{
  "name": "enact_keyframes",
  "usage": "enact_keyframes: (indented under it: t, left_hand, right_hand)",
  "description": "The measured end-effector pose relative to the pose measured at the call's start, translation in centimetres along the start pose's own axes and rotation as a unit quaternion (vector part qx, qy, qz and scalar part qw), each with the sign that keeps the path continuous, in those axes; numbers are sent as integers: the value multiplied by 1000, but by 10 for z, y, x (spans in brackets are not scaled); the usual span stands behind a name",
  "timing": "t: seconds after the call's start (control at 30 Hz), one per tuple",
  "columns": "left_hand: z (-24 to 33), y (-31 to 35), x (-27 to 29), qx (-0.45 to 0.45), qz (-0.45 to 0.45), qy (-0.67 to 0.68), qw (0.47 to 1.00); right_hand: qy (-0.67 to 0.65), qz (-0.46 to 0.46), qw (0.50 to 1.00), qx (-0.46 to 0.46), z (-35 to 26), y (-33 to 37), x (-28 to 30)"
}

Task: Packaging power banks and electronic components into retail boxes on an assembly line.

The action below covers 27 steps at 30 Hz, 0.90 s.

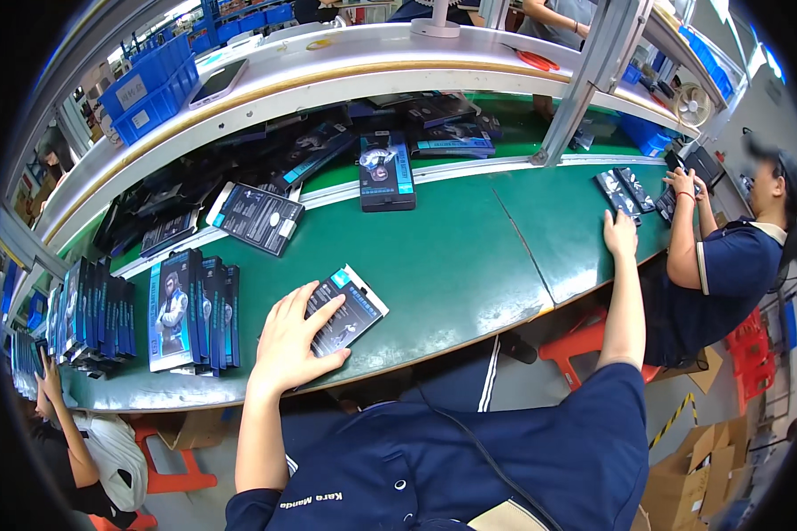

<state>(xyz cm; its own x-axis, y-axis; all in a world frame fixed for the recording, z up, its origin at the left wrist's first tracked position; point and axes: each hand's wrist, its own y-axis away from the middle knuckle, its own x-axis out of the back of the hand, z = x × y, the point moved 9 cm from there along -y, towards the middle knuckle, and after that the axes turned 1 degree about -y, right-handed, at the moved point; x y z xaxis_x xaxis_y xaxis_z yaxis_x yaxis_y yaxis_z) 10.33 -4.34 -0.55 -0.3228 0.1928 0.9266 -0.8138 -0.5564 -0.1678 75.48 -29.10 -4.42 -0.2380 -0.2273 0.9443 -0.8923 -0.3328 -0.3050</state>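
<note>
My left hand (297,341) spans a flat dark printed box (356,308) at the front of the green table. Its fingers lie along one long side and its thumb against the other. A pale flap stands out at the box's far end. My right arm stretches out to the right, and my right hand (622,234) is at the near end of a black pack with pale pieces (616,190). The fingertips seem closed on that pack, though they show small. A similar black pack (636,188) lies right beside it.
Upright dark boxes (175,310) stand in rows at the left. More boxes lie piled under the shelf (328,84), one flat box (386,173) in front. A metal post (584,84) rises at the right. A co-worker (726,257) handles packs there; another person's hand (49,380) is far left.
</note>
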Motion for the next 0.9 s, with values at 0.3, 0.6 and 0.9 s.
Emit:
enact_keyframes:
  t: [0.3,0.6,0.9]
  left_hand:
    - [19,-26,-15,73,29,-53,996]
    - [58,-15,10,-22,33,78,996]
    - [76,16,78,-192,257,249,914]
  right_hand:
    - [-198,194,956,-96,-8,173,41]
    - [-791,-61,608,-34,-141,288,101]
    - [-803,-376,458,-67,-275,354,72]
